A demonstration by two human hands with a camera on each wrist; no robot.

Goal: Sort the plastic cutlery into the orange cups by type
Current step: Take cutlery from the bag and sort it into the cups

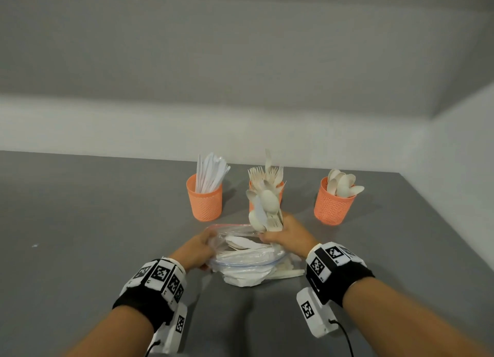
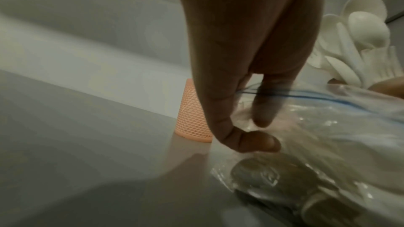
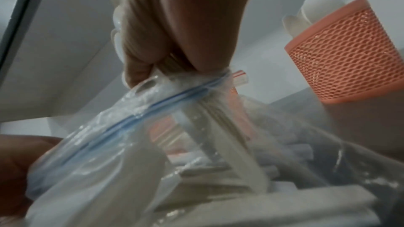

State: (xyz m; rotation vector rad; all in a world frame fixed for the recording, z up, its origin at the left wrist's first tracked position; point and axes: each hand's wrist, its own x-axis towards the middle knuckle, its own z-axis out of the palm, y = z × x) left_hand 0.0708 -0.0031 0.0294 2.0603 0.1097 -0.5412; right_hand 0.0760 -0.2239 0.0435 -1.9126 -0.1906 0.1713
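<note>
Head view: right hand (image 1: 287,233) gripping cutlery bunch (image 1: 266,209), left hand (image 1: 197,247) pinching bag (image 1: 248,260).

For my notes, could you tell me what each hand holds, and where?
Right hand: bunch of white plastic cutlery, by the handles. Left hand: clear plastic zip bag, at its opening.

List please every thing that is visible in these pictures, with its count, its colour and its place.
orange cups: three, orange mesh, in a row at the far side of the table; left holds knives, middle forks, right spoons.
plastic bag: one, clear with a blue zip line, on the table between the hands, with cutlery inside.
bunch of cutlery: one mixed bunch, white and cream, held upright above the bag mouth.
table: one, grey.
wall: grey above, white band below.
left hand: grips the bag's left edge.
right hand: grips the bunch.
</note>
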